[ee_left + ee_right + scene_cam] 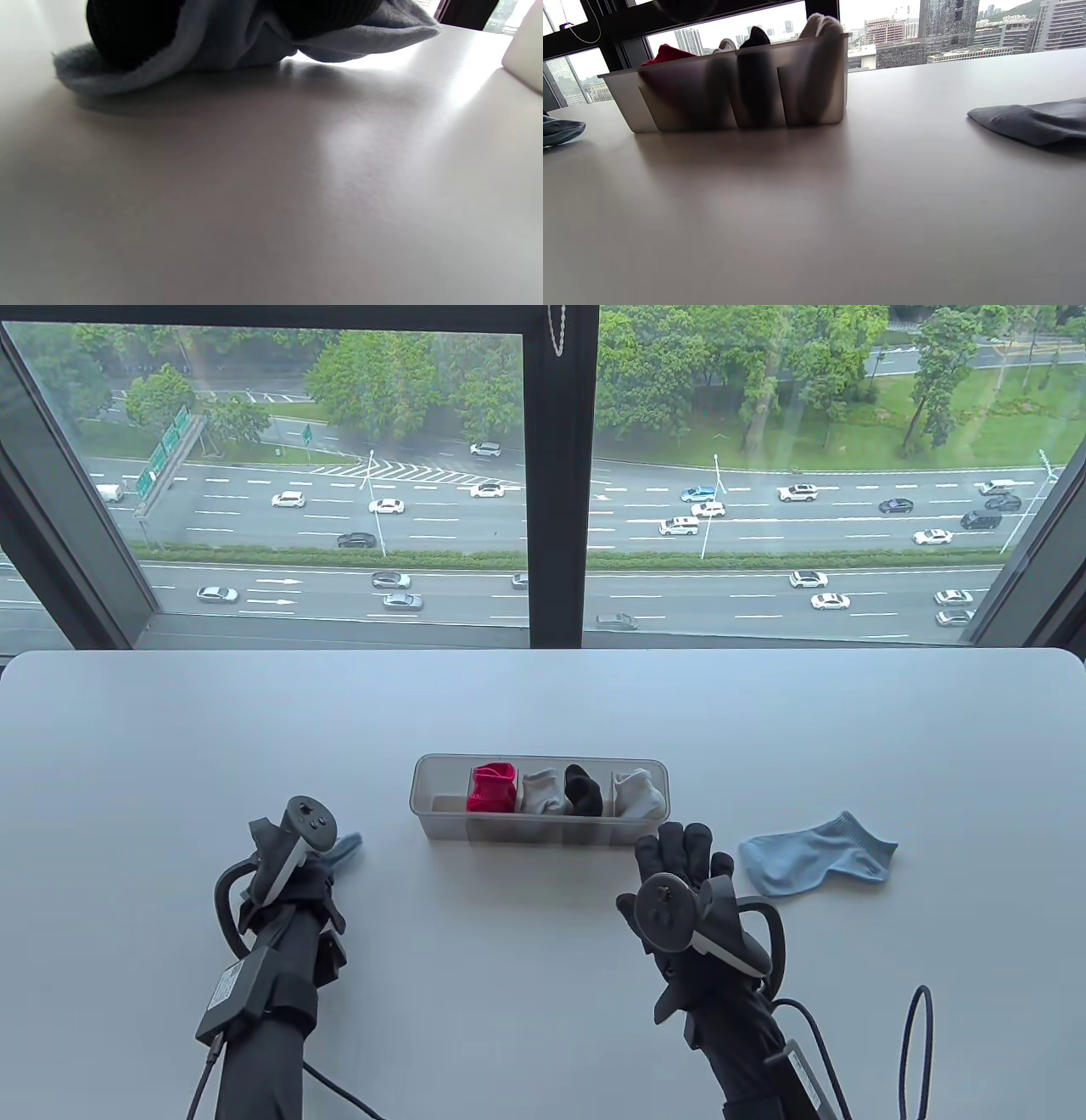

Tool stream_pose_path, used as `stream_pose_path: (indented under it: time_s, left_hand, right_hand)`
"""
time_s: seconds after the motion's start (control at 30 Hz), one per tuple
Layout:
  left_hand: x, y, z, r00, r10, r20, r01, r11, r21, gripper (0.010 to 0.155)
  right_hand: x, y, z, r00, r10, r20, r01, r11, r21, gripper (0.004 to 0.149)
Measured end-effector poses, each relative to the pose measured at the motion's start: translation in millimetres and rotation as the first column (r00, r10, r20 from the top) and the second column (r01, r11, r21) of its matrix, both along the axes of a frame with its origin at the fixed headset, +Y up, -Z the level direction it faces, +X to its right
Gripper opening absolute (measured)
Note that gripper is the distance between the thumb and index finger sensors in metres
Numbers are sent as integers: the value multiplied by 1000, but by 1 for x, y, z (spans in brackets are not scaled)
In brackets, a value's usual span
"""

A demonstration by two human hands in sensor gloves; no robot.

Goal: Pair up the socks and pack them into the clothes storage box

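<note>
On the table (170,729), near its middle, stood the box (441,824) with red (493,789), grey (543,793), black (584,791) and white (638,796) bundles filling four compartments; the leftmost compartment was empty. I judged the step in hand to be pairing the last two blue socks. My left hand (288,882) lay left of the box, its fingers curled into one blue sock (237,46) against the table, as the left wrist view showed. My right hand (683,882) lay just before the box's right end, fingers straight and holding nothing. Its mate (819,858) lay flat, just right of that hand. I judged the next move to call for my right hand to take the mate and bring both socks together, rolled, for the empty compartment.
</note>
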State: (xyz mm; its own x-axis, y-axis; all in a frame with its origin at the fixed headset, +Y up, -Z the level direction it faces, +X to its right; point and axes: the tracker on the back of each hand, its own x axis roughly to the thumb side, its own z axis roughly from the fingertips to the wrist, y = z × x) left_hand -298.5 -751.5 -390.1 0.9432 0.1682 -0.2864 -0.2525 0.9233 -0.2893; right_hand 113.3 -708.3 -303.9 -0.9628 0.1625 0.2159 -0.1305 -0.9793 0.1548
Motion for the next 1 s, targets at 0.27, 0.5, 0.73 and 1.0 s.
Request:
stream_pose_path:
  time_s: [0.27, 0.5, 0.73, 1.0]
  left_hand:
    - [98, 45, 57, 533, 752, 389, -810, 587, -25, 43]
    - [161, 51, 81, 196, 868, 457, -934, 307, -183, 43]
    - [138, 21, 72, 432, 865, 256, -894, 447, -3, 44]
    - [119, 29, 72, 518, 775, 361, -851, 511, 125, 64]
  right_hand:
    - [-27, -1, 7, 943, -298, -149, 261, 939, -222, 95]
    - [-20, -17, 1, 678, -734, -40, 643, 619, -450, 94]
    - [0, -2, -1, 701, -712, 42, 714, 700, -29, 42]
    - [6, 16, 4, 865, -502, -20, 499, 855, 141, 41]
